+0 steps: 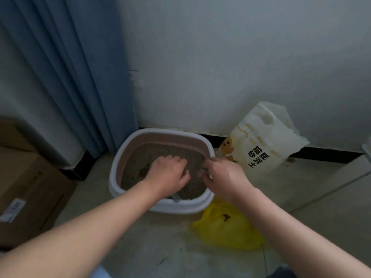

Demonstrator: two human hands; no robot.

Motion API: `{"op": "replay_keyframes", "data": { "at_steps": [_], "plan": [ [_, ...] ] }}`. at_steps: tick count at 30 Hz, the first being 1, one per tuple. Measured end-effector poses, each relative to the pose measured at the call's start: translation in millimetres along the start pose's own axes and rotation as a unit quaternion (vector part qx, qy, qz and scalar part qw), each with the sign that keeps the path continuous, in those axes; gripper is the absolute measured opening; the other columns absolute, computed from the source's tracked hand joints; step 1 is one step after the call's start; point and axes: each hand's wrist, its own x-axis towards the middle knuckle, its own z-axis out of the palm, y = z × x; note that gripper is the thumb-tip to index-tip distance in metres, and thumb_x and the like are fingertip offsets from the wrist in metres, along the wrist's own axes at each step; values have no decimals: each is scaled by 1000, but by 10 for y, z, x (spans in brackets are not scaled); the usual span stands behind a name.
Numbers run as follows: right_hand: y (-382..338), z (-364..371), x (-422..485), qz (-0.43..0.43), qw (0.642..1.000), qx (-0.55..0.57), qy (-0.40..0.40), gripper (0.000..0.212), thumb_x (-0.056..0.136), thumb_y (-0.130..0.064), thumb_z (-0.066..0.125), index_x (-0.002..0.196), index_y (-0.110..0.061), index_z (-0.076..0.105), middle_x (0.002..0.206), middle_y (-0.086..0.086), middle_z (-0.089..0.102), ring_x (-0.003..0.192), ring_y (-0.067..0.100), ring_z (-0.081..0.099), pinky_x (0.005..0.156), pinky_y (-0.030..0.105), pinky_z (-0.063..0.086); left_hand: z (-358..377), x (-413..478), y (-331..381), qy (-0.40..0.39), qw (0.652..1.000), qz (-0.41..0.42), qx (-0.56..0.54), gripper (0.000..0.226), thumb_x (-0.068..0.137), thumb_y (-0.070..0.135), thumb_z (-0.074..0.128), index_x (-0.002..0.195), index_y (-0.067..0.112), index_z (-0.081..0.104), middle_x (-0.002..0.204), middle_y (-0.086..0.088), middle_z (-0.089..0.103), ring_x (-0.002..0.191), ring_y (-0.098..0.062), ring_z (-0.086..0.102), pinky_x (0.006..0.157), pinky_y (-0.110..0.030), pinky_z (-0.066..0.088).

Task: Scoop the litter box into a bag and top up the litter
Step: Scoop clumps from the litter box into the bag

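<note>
Our left hand (167, 173) hangs curled over the grey litter in the litter box (160, 206), its grip narrow; whether it holds anything, we cannot tell. Our right hand (224, 174) pinches something small and blurred at the rim. Nearer than that grip lies the yellow bag (224, 229); beyond it leans the litter sack (261, 145).

At centre frame we see the white-rimmed litter box (160, 205) holding grey-brown litter (144, 163); a crumpled yellow bag (224, 227) lies lower right; a cream litter pouch (263, 141) leans upper right.
</note>
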Motion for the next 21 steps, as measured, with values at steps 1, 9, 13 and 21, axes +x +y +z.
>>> {"op": "replay_keyframes", "data": {
  "at_steps": [1,9,13,21],
  "plan": [
    [-40,48,24,-5,1000,4,1,17,92,-33,47,88,-20,58,86,-3,61,80,23,58,55,33,48,-16,-35,-53,0,1000,-5,5,30,97,42,44,98,18,62,90,-2,64,83,-25,61,66,-35,36],
    [-264,338,172,-44,997,60,23,15,92,-29,51,82,-21,45,87,3,62,81,27,60,56,31,32,-283,114,-389,-63,997,52,16,30,96,45,42,82,22,53,78,1,59,74,-24,58,62,-35,44],
    [-437,564,424,-27,997,65,28,19,95,-32,49,100,-18,59,101,2,64,93,25,60,60,31,36,-226,77,-583,-63,993,77,64,30,98,44,41,85,20,53,82,-3,62,76,-26,58,67,-38,46],
    [-766,999,755,-38,998,53,13,18,93,-31,49,97,-17,61,96,3,64,87,25,59,62,33,47,387,-504,-1100,-1,997,52,60,33,95,41,43,81,16,60,76,-4,61,69,-27,58,60,-35,38]
  ]
}}
